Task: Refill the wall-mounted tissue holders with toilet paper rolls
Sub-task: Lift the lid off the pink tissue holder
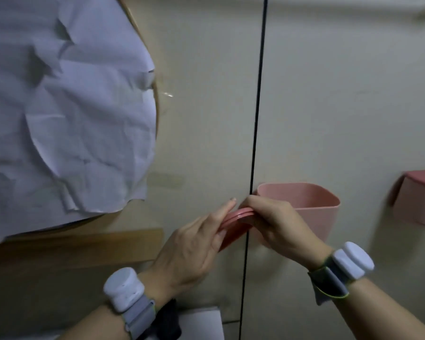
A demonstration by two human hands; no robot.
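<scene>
Head view of a cream wall split by a thin black vertical seam [255,119]. An open-topped pink holder [314,204] is mounted just right of the seam; its inside is only partly seen from this angle, and no roll can be made out in it. A pink lid [233,217] is held at the holder's left edge, mostly hidden between the two hands, so only its rim shows. The left hand [192,246] has nearly straight fingers laid along the lid's left side; the right hand [275,222] curls its fingers over the lid's right end. A second pink holder [415,200], lid on, is cut off at the right edge and blurred. Crumpled white paper [66,114] covers a round wooden-rimmed object at left. Each wrist carries a white device on a strap [123,288], unlabelled; no writing is legible
</scene>
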